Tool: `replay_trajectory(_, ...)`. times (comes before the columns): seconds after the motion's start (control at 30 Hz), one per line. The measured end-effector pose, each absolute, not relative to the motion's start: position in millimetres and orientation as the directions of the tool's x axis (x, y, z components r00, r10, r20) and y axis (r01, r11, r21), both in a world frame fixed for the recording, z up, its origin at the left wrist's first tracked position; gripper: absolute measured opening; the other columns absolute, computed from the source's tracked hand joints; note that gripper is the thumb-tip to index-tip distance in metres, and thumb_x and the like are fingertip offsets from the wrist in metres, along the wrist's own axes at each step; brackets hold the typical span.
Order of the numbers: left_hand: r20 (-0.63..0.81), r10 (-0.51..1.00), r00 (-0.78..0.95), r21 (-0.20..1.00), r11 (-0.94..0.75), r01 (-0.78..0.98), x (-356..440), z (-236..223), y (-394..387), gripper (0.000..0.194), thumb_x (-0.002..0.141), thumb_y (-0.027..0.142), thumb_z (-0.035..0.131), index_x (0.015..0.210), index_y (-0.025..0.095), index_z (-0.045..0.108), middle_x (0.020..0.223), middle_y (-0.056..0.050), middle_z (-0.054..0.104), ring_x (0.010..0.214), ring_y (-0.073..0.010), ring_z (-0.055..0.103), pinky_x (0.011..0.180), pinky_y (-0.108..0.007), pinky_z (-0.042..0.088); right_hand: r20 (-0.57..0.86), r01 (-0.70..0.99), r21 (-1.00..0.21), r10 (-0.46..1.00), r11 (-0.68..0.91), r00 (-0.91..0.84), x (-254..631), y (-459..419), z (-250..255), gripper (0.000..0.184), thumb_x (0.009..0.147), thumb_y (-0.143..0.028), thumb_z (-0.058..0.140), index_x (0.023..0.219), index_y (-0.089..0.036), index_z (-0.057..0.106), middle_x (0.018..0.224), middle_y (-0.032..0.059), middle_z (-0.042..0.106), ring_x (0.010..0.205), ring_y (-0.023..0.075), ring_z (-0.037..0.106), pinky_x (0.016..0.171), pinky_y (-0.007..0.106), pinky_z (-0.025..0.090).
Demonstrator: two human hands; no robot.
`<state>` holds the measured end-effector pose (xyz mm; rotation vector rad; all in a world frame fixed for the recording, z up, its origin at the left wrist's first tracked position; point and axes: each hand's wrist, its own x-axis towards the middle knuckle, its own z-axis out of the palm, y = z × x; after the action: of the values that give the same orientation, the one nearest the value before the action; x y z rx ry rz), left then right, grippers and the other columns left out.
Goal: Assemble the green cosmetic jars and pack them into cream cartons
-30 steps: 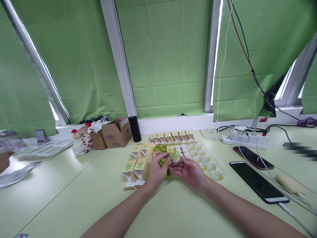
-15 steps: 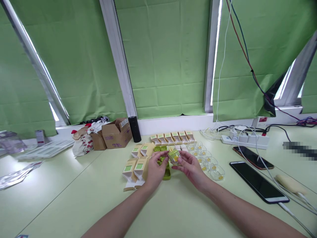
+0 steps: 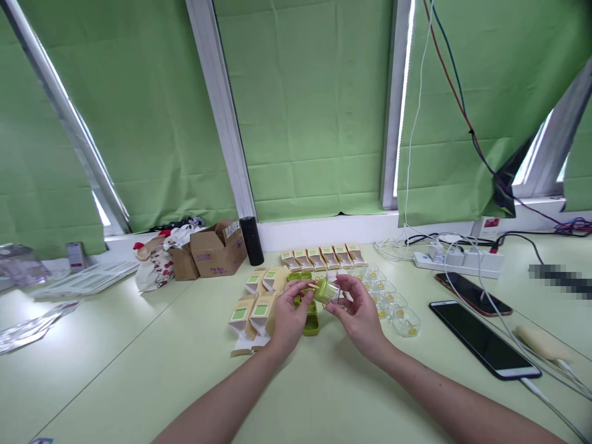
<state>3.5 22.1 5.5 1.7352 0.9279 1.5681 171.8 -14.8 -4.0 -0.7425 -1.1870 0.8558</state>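
Observation:
My left hand [image 3: 287,320] and my right hand [image 3: 358,314] meet over the table and together pinch a small green piece in a clear plastic case [image 3: 326,290]. Both hands are closed on it with fingertips. Below them lie several green pieces [image 3: 311,325] on the table. Left of my hands stand several tan cartons with green labels [image 3: 252,314]. A row of the same cartons [image 3: 321,256] lies behind. To the right sit several clear cases with yellow dots [image 3: 393,305].
Two phones [image 3: 481,336] lie at the right with cables and a white power strip [image 3: 457,260]. A black cylinder [image 3: 251,239], brown cardboard boxes [image 3: 217,248] and a printed bag [image 3: 155,265] stand at the back left. Plastic packets [image 3: 28,327] lie far left.
The clear case with the green piece rose slightly and turned between my fingers. A person's hand at the far left edge has gone out of view.

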Motion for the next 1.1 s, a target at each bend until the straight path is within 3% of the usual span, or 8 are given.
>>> replay_trajectory(0.27, 0.578, 0.815, 0.033, 0.81, -0.578, 0.101, 4, 11, 17, 0.024, 0.088, 0.04, 0.075, 0.103, 0.022, 0.081, 0.114, -0.012, 0.07, 0.116, -0.0277, 0.065, 0.099, -0.042, 0.055, 0.502, -0.147, -0.845, 0.858, 0.514, 0.112, 173, -15, -8, 0.049, 0.083, -0.028, 0.08, 0.125, -0.033, 0.057, 0.135, 0.0078, 0.058, 0.131, 0.0273, 0.054, 0.1, 0.042, 0.056)
replay_trajectory(0.57, 0.689, 0.725, 0.024, 0.708, -0.679, 0.192, 6, 18, 12, 0.009, 0.087, 0.033, 0.077, 0.087, 0.026, 0.082, 0.102, -0.008, 0.079, 0.115, -0.0287, 0.062, 0.106, -0.05, 0.05, 0.519, -0.134, -0.846, 0.855, 0.517, 0.025, 175, -12, -10, 0.045, 0.086, -0.026, 0.075, 0.126, -0.033, 0.056, 0.14, 0.0074, 0.057, 0.131, 0.0267, 0.054, 0.095, 0.04, 0.057)
replay_trajectory(0.9, 0.743, 0.657, 0.128, 0.575, -0.724, 0.382, 9, 18, 0, 0.013, 0.096, 0.022, 0.061, 0.086, 0.025, 0.069, 0.107, -0.007, 0.076, 0.119, -0.0286, 0.058, 0.103, -0.05, 0.049, 0.573, 0.121, -0.811, 0.819, 0.572, -0.027, 179, -12, -12, 0.055, 0.084, -0.02, 0.071, 0.135, -0.033, 0.057, 0.14, 0.0071, 0.06, 0.128, 0.0289, 0.057, 0.105, 0.049, 0.052)
replay_trajectory(1.1, 0.731, 0.662, 0.165, 0.55, -0.715, 0.432, 7, 14, 4, 0.014, 0.097, 0.017, 0.056, 0.087, 0.025, 0.061, 0.11, -0.007, 0.073, 0.119, -0.0273, 0.058, 0.099, -0.046, 0.05, 0.615, 0.19, -0.77, 0.788, 0.609, -0.035, 184, -6, -14, 0.058, 0.082, -0.017, 0.072, 0.137, -0.032, 0.058, 0.132, 0.0079, 0.067, 0.121, 0.0299, 0.063, 0.101, 0.048, 0.052)
